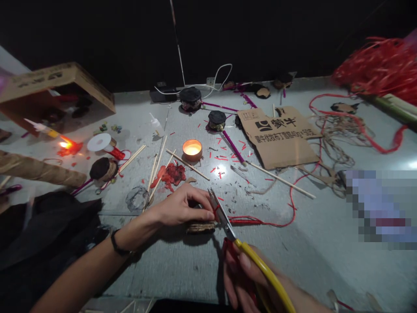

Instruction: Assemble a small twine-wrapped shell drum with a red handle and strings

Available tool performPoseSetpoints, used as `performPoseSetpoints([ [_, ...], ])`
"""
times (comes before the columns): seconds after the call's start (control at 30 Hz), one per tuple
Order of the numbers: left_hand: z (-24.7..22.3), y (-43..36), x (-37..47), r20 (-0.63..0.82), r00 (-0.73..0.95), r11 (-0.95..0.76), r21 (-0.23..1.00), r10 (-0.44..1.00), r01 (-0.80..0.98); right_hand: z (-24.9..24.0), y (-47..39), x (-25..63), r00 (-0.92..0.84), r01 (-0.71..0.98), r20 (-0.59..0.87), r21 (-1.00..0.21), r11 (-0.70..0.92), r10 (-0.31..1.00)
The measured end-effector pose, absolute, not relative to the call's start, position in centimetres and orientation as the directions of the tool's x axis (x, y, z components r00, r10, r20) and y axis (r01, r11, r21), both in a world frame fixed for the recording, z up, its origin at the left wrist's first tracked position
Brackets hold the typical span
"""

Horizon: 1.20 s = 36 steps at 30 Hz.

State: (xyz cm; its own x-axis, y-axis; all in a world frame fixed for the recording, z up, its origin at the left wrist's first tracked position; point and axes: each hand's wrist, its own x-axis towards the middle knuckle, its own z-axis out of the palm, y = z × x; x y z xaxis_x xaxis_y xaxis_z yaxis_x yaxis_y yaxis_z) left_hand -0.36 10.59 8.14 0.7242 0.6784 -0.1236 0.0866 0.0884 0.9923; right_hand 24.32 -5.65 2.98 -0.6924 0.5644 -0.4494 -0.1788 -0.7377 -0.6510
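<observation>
My left hand (192,206) pinches a red cord (257,222) between thumb and fingertips. Under those fingers lies a small round piece with a layered cardboard side (200,228), partly hidden by the hand. Yellow-handled scissors (224,219) are gripped in my right hand (244,271), their blades pointing up and left at the cord beside my left fingertips. Whether the blades are fully closed on the cord I cannot tell. Something red also shows in my right palm. From the fingertips the cord trails right across the table, then up towards the cardboard.
A lit candle (192,150) burns ahead of my hands. At left, another flame (66,144) glows near a glue bottle. Small black drums (216,120) on purple sticks, wooden sticks (282,180), red scraps (172,174), a torn cardboard sheet (286,150) and an open box (74,71) lie around.
</observation>
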Motion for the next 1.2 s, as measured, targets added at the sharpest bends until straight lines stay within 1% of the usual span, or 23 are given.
performPoseSetpoints([
  [0.17, 8.3, 10.7, -0.4, -0.133, 0.739, 0.11, 0.991, 0.66, 0.08, 3.3, -5.1, 24.1, -0.719, -0.187, -0.411, -0.662, -0.726, 0.56],
  [0.37, 8.2, 10.7, -0.5, -0.139, 0.774, 0.139, 0.988, 0.618, 0.066, 4.3, -4.6, 23.6, -0.71, -0.265, -0.299, -0.725, -0.635, 0.637],
  [0.43, 8.1, 10.7, -0.6, -0.136, 0.781, 0.143, 0.988, 0.61, 0.061, 4.6, -4.3, 23.5, -0.706, -0.274, -0.286, -0.734, -0.621, 0.648],
  [0.53, 8.0, 10.7, -0.6, -0.134, 0.784, 0.15, 0.987, 0.606, 0.053, 5.1, -3.9, 23.4, -0.705, -0.234, -0.305, -0.752, -0.616, 0.641],
  [0.63, 8.0, 10.7, -0.5, -0.142, 0.786, 0.162, 0.985, 0.601, 0.055, 5.5, -3.6, 23.5, -0.699, -0.162, -0.316, -0.804, -0.572, 0.642],
  [0.7, 8.0, 10.7, -0.5, -0.151, 0.788, 0.167, 0.984, 0.596, 0.062, 5.5, -3.7, 23.5, -0.683, -0.133, -0.334, -0.817, -0.561, 0.649],
  [0.83, 8.1, 10.7, -0.4, -0.155, 0.785, 0.162, 0.984, 0.599, 0.071, 4.9, -4.5, 23.4, -0.657, -0.124, -0.399, -0.78, -0.613, 0.64],
  [1.03, 8.1, 10.5, -0.4, -0.143, 0.779, 0.124, 0.989, 0.61, 0.083, 3.2, -5.8, 22.7, -0.612, -0.16, -0.444, -0.742, -0.652, 0.655],
  [1.1, 8.2, 10.4, -0.4, -0.134, 0.781, 0.106, 0.991, 0.61, 0.087, 2.9, -6.0, 22.7, -0.62, -0.195, -0.441, -0.714, -0.673, 0.648],
  [1.2, 8.3, 10.5, -0.4, -0.113, 0.786, 0.073, 0.994, 0.608, 0.086, 3.0, -5.9, 22.9, -0.653, -0.254, -0.399, -0.686, -0.682, 0.644],
])
